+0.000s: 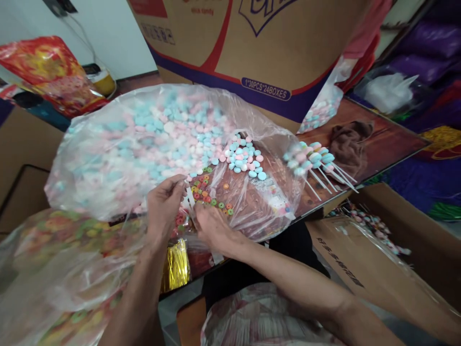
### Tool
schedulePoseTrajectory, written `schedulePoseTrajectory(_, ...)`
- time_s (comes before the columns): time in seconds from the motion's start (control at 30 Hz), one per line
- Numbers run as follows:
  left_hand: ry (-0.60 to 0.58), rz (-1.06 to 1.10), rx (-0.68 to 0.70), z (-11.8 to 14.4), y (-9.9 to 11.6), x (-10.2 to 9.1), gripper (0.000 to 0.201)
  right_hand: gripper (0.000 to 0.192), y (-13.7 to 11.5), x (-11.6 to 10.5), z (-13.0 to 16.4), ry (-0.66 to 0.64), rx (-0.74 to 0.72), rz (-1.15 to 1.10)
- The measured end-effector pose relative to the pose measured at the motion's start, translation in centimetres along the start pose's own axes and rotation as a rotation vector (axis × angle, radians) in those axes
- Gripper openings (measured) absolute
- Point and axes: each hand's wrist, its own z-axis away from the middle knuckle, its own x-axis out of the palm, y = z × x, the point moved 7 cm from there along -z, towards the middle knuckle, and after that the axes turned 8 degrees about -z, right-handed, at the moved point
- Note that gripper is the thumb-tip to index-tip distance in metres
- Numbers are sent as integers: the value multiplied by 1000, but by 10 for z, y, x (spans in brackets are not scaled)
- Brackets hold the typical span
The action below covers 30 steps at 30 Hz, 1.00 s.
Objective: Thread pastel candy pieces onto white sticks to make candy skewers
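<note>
Your left hand (163,204) pinches the top of a thin white stick (189,196) between the fingertips. Your right hand (211,226) is just beside it, at the lower end of the stick; it is curled, but whether it really grips the stick you cannot tell, because the fingers are turned away. Both hands are at the near edge of the table (389,139). Behind them lies a big clear bag (118,144) of pink, blue and white candies, its plastic blurring them. Small coloured rings (207,192) lie near the stick. Finished candy sticks (317,161) rest toward the right edge.
</note>
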Motion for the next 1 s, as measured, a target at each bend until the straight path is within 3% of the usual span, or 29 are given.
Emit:
schedulePoseTrajectory(0.17,-135,-93,80,-5,14,20,27,17,32,-42,33,58,32,-239)
schedulePoseTrajectory(0.27,-315,-204,147,-11,21,55,29,17,67,-75,60,98,179,-215)
schedulePoseTrajectory(0.37,-417,-397,263,-17,31,98,29,20,95,-102,83,103,319,-82)
schedulePoseTrajectory(0.47,-389,-641,366,-22,41,134,29,20,110,-109,93,70,416,30)
schedulePoseTrajectory(0.53,-329,-754,380,-25,43,148,29,20,114,-104,93,56,442,49)
schedulePoseTrajectory(0.7,-316,-815,457,-21,37,167,31,24,121,-88,88,77,481,82)
schedulePoseTrajectory(0.83,-385,-816,568,-17,36,175,27,23,123,-87,87,84,437,61)
schedulePoseTrajectory(1.0,-395,-781,472,-18,32,160,21,21,124,-93,91,102,360,-65)
